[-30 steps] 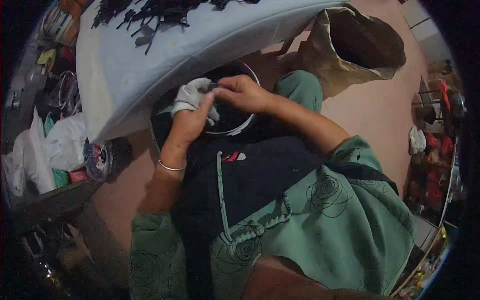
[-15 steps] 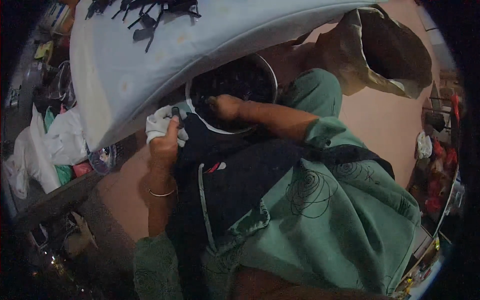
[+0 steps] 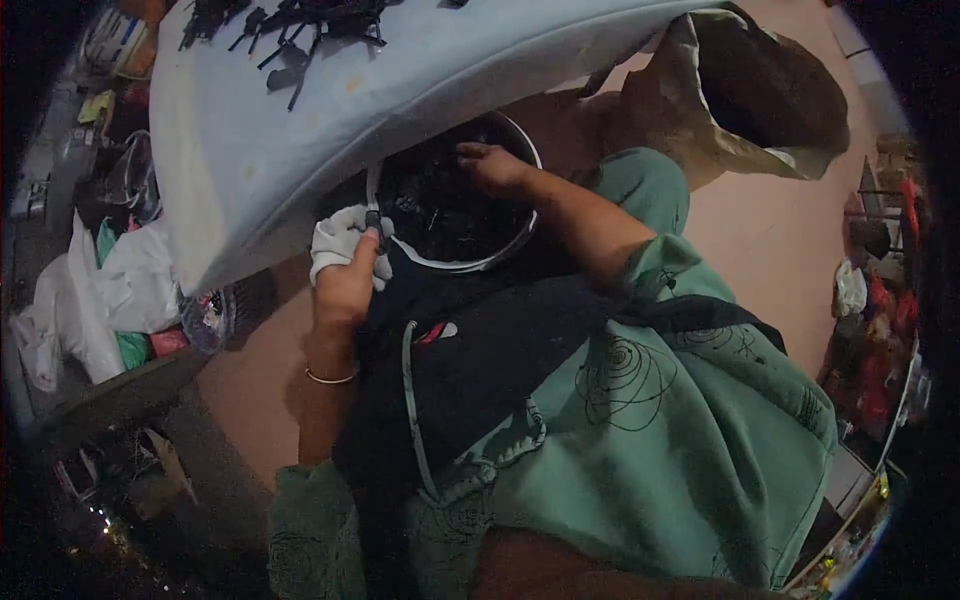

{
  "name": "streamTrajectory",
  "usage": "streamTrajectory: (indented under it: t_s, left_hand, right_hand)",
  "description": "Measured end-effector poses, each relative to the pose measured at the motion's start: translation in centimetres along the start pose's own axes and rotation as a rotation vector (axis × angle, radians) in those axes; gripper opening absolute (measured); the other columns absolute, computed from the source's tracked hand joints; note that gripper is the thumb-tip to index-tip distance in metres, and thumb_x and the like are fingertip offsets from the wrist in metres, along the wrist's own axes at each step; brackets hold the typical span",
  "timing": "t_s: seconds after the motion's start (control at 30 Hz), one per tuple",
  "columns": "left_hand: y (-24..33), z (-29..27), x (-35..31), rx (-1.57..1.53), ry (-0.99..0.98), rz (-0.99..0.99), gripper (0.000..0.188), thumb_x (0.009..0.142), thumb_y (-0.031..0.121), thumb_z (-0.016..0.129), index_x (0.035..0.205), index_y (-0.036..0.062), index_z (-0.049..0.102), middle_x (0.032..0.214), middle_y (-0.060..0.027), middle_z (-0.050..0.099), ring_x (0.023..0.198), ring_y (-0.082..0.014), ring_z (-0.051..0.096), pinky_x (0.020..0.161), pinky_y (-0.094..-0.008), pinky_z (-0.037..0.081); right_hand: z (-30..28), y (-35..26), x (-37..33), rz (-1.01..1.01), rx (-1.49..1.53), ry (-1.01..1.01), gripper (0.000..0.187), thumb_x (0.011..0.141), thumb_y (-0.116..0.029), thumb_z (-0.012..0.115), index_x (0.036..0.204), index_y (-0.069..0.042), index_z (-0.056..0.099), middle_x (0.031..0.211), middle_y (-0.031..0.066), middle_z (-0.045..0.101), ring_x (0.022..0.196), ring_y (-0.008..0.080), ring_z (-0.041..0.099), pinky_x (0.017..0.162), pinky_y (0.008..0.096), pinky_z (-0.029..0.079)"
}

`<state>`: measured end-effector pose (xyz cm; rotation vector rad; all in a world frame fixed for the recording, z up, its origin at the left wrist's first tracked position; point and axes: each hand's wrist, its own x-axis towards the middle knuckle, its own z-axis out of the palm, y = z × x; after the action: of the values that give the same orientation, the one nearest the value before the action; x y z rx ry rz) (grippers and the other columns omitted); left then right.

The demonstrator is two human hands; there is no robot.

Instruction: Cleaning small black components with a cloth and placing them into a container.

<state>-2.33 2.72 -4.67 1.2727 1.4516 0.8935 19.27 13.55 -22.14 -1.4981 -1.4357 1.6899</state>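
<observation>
My left hand [image 3: 348, 282] is closed round a crumpled white cloth [image 3: 338, 240], its thumb pressing a small black plastic piece [image 3: 375, 228] against it. Right beside it stands a round tub [image 3: 470, 268] with a pale rim, full of dark pieces [image 3: 435, 215] too dim to tell apart. Over the tub's far right part is my right hand [image 3: 490, 168]. Its fingers stretch out to the left above the contents, and I see nothing held in them.
A light padded surface [image 3: 330, 130] overhangs the tub's far side, with a pile of black plastic parts [image 3: 320, 25] on it. At far right an open brown sack [image 3: 690, 110] stands on the floor. White plastic bags [image 3: 140, 270] lie at left, and red items [image 3: 875, 330] at the right edge.
My right hand has risen from the tub's near left contents toward its far right side, its fingers loosening from a closed grip. My left hand has shifted slightly right, still gripping cloth and piece.
</observation>
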Motion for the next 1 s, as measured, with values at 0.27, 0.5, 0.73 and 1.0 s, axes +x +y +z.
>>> streamTrajectory:
  t_s: [0.27, 0.5, 0.73, 1.0]
  left_hand:
    - [-0.2, -0.1, 0.1, 0.007, 0.131, 0.059, 0.017, 0.084, 0.009, 0.050, 0.101, 0.0053, 0.048, 0.078, -0.0014, 0.055, 0.058, -0.0074, 0.050, 0.048, -0.0204, 0.041]
    - [2.6, 1.2, 1.4, -0.079, 0.253, 0.444, 0.018, 0.084, 0.006, 0.049, 0.101, 0.0009, 0.047, 0.086, -0.0030, 0.054, 0.071, -0.0088, 0.052, 0.060, -0.0202, 0.044]
    - [6.6, 1.7, 1.4, -0.187, -0.006, 0.353, 0.020, 0.084, 0.006, 0.048, 0.104, 0.0022, 0.046, 0.073, 0.0005, 0.052, 0.052, -0.0038, 0.046, 0.044, -0.0184, 0.038]
    - [8.1, 2.7, 4.4, -0.070, 0.142, 0.434, 0.019, 0.078, 0.002, 0.052, 0.097, -0.0014, 0.052, 0.086, -0.0053, 0.056, 0.075, -0.0113, 0.052, 0.065, -0.0235, 0.043]
  right_hand:
    - [3.5, -7.4, -8.0, -0.595, -0.403, -0.176, 0.026, 0.081, -0.022, 0.054, 0.099, -0.003, 0.053, 0.078, 0.0149, 0.059, 0.070, 0.0250, 0.058, 0.065, 0.0352, 0.045]
    - [3.9, -17.4, -13.5, -1.041, -0.336, 0.009, 0.022, 0.074, -0.018, 0.066, 0.082, -0.003, 0.052, 0.061, 0.0098, 0.048, 0.051, 0.0175, 0.047, 0.047, 0.0286, 0.037]
    - [1.9, -19.7, -10.8, -0.770, -0.043, 0.120, 0.027, 0.075, -0.023, 0.064, 0.070, 0.000, 0.050, 0.057, 0.0080, 0.048, 0.051, 0.0121, 0.041, 0.048, 0.0278, 0.037]
    - [-1.6, -19.5, -10.4, -0.793, -0.125, -0.188, 0.024, 0.091, -0.022, 0.040, 0.079, -0.002, 0.047, 0.068, -0.0002, 0.042, 0.066, 0.0072, 0.036, 0.058, 0.0237, 0.035]
